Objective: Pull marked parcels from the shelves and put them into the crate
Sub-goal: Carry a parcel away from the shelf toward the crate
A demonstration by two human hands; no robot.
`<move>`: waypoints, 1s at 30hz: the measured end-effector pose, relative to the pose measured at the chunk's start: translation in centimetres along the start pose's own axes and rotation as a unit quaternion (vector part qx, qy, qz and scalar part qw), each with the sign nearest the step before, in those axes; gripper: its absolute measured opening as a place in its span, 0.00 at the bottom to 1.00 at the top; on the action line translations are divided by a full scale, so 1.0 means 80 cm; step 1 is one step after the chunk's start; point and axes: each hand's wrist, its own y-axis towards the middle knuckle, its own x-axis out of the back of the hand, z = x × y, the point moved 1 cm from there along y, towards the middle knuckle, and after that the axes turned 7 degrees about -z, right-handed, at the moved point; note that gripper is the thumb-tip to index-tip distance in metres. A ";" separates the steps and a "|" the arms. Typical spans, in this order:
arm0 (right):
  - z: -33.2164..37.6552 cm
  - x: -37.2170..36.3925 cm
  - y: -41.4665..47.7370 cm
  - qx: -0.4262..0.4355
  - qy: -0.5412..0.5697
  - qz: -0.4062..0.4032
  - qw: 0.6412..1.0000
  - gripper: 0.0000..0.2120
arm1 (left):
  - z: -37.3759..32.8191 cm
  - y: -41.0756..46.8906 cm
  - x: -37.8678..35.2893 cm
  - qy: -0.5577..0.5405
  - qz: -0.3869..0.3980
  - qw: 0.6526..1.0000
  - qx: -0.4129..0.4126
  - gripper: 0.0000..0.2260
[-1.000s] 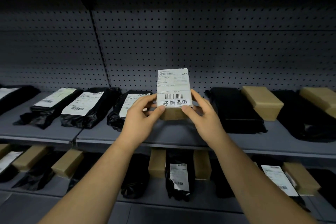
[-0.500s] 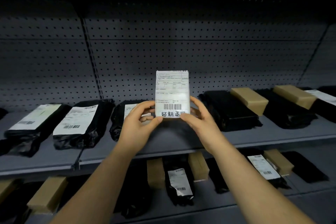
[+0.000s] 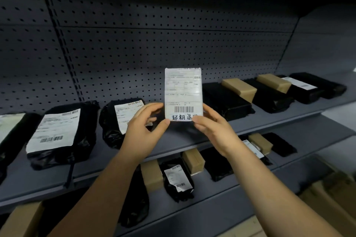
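Note:
A small parcel [image 3: 183,90] with a white shipping label, a barcode and handwritten black characters along its bottom stands upright in the air in front of the upper shelf [image 3: 192,138]. My left hand [image 3: 143,131] pinches its lower left corner between thumb and fingers. My right hand [image 3: 213,127] pinches its lower right corner, the thumb covering the last handwritten character. The label faces me, so the parcel's body is hidden behind it. No crate is clearly in view.
Black bag parcels with white labels [image 3: 55,132] [image 3: 123,119] lie left on the upper shelf; black bags [image 3: 227,100] and brown boxes [image 3: 238,86] [image 3: 273,82] lie right. The lower shelf [image 3: 221,204] holds more bags and boxes [image 3: 192,159]. Cardboard [image 3: 337,198] sits at lower right.
The view has swung left and closer, so the shelves now slant. The parcel has been tipped more upright and lifted clear of the shelf; both hands keep their hold.

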 end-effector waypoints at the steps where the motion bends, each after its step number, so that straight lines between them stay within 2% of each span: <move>1: 0.003 0.007 -0.003 0.006 0.000 -0.007 1.000 0.31 | -0.003 0.000 -0.003 0.017 -0.004 1.000 -0.006 0.17; 6: 0.025 0.052 -0.022 0.040 0.015 -0.043 0.998 0.24 | -0.031 0.000 -0.026 0.062 0.014 0.997 -0.041 0.15; 11: 0.048 0.113 -0.052 0.054 0.029 -0.058 0.996 0.28 | -0.073 -0.011 -0.064 0.100 0.042 0.992 -0.069 0.19; 14: 0.061 0.160 -0.076 0.063 0.041 -0.069 0.995 0.31 | -0.107 -0.022 -0.098 0.119 0.068 0.988 -0.078 0.18; 18: 0.063 0.226 -0.114 0.067 0.056 -0.103 0.991 0.26 | -0.148 -0.048 -0.160 0.110 0.092 0.984 -0.103 0.17; 21: 0.064 0.278 -0.148 0.077 0.038 -0.128 0.988 0.23 | -0.169 -0.066 -0.215 0.085 0.120 0.982 -0.118 0.20; 30: 0.078 0.440 -0.253 0.109 0.002 -0.331 0.937 0.28 | -0.220 -0.094 -0.403 -0.005 0.253 0.948 -0.193 0.22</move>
